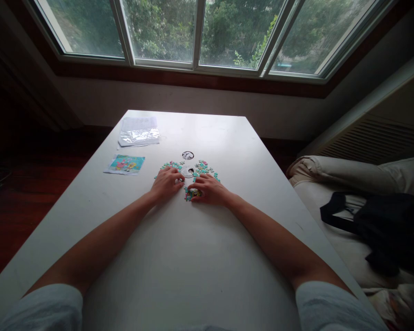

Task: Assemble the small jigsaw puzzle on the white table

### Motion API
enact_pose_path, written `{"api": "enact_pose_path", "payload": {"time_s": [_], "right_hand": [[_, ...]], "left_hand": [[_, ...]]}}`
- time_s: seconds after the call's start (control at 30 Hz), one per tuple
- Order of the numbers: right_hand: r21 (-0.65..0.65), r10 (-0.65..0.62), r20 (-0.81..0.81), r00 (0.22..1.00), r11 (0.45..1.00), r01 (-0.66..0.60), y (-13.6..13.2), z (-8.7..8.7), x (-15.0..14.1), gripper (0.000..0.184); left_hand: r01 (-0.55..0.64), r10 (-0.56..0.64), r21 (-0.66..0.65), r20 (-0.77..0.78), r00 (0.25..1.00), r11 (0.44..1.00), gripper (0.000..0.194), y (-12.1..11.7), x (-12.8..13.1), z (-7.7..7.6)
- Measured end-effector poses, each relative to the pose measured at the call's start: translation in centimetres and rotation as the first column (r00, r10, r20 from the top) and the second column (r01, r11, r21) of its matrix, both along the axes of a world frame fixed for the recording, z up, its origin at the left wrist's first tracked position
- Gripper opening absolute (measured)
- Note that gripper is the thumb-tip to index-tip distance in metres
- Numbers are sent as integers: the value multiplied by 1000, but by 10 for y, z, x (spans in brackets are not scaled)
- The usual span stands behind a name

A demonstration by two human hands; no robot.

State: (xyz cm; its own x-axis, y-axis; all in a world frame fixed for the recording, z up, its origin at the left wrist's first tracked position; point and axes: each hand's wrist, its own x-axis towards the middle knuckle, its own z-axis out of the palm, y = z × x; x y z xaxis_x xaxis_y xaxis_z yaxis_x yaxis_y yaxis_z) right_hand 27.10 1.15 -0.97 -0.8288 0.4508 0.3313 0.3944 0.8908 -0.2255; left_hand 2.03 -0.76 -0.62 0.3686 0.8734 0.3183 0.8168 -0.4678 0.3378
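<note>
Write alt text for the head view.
A person's left hand and right hand are among small jigsaw pieces on a white table, the right at a colourful cluster. A cartoon picture lies to the left; a window stands beyond.

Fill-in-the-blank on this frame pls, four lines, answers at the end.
1. The puzzle pieces lie on a ____ table.
2. The picture sheet lies to the ____ of the left hand and right hand.
3. Dark cloth lies to the ____ of the table.
4. Trees show through the ____.

Missing words: white; left; right; window.
</note>
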Motion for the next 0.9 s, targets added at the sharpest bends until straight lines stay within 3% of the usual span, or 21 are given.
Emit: {"api": "enact_pose_path", "payload": {"time_s": [0.27,0.63,0.9], "right_hand": [[9,12,16,1000,1000,-12,0,0,0,39],[12,11,17,1000,1000,-11,-2,2,-2,39],[10,28,10,1000,1000,-28,-1,1,-3,40]], "left_hand": [[-3,3,-83,4,1000,997,14,1,1,2],[79,-80,-24,-42,996,997,21,1,-2,3],[94,-97,-58,-47,994,994,21,3,-3,2]]}}
